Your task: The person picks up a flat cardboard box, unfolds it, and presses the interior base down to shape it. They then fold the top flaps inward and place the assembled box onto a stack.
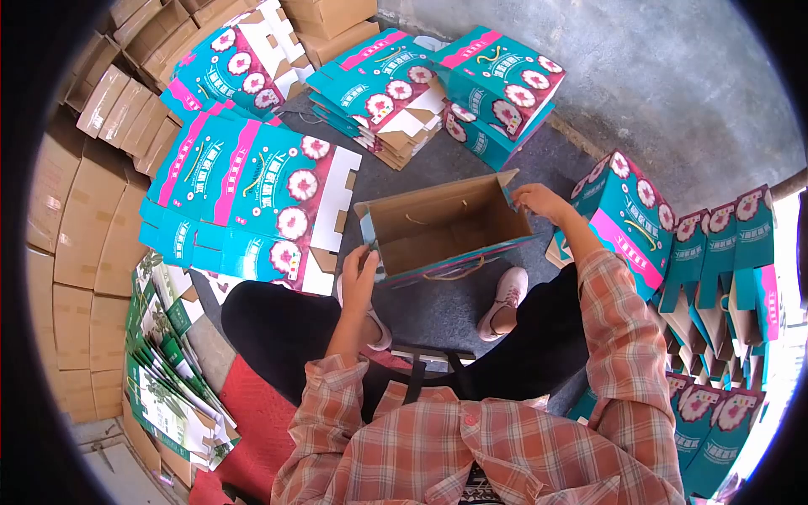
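Facing upward, the open cardboard box [450,225] lies just beyond the shoes [505,301], its long axis running left to right, the right end slightly farther away. The left hand [359,273] and right hand [541,202] bend their fingers at opposite ends; whether either grips cannot be told.

Left hand [358,279] sits nearer — right hand [540,201] extends farther.

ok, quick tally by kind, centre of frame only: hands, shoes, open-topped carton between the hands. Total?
Bare hands: 2 (left hand, right hand)
Pale pink shoes: 2 (left shoe, right shoe)
Open-topped carton: 1
Total: 5
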Action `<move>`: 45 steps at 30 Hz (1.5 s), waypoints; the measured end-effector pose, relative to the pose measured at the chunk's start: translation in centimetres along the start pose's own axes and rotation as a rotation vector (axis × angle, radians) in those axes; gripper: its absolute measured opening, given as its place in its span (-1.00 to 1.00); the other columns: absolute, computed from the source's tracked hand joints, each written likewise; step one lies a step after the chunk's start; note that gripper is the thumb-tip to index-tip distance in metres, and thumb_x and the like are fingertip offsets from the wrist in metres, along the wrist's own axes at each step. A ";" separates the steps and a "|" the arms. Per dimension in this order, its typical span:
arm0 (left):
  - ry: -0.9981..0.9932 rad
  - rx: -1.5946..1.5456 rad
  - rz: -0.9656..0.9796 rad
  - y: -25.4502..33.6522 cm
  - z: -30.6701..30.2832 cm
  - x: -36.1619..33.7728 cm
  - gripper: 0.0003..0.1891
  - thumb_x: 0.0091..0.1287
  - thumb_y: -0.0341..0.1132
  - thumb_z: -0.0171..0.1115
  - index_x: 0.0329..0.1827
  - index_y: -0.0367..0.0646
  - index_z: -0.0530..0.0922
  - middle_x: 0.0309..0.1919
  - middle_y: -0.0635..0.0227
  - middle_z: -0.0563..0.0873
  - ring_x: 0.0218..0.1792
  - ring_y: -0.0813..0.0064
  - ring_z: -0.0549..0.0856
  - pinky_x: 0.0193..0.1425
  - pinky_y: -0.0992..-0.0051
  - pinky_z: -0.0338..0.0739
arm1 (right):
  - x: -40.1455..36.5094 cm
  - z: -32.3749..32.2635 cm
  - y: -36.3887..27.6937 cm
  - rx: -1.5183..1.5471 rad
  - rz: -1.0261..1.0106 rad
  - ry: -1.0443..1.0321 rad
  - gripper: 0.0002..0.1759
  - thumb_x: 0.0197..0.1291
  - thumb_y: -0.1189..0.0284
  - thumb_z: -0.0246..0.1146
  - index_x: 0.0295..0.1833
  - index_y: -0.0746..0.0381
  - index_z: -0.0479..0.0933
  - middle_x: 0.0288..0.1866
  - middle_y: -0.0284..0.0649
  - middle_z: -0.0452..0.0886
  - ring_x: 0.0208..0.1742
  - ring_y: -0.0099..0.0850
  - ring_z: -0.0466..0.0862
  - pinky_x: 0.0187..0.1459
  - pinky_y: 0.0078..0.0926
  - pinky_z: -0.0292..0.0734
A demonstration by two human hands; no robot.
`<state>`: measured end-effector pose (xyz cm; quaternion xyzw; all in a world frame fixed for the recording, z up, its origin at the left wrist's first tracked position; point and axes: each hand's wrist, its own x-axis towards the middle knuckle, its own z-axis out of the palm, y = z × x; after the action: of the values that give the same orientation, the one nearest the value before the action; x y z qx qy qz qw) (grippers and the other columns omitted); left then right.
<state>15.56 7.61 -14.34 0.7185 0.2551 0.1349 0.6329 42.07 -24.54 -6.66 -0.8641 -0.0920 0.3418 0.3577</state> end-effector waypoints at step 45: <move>-0.098 0.454 0.158 4.7 -1.6 0.1 -0.63 0.37 -0.17 -0.04 -0.01 -0.33 0.50 -0.14 -0.02 0.59 -0.10 0.05 0.59 0.06 0.24 0.44 | 1.3 4.8 -1.2 -0.912 -0.352 0.189 0.00 -0.22 -0.03 0.49 0.34 0.20 0.30 0.31 -0.05 0.34 0.30 -0.05 0.38 0.25 -0.20 0.36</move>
<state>15.77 8.71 -9.54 0.8657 0.1911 0.0880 0.4541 39.98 -20.51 -8.99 -0.9312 -0.3436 0.1217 0.0025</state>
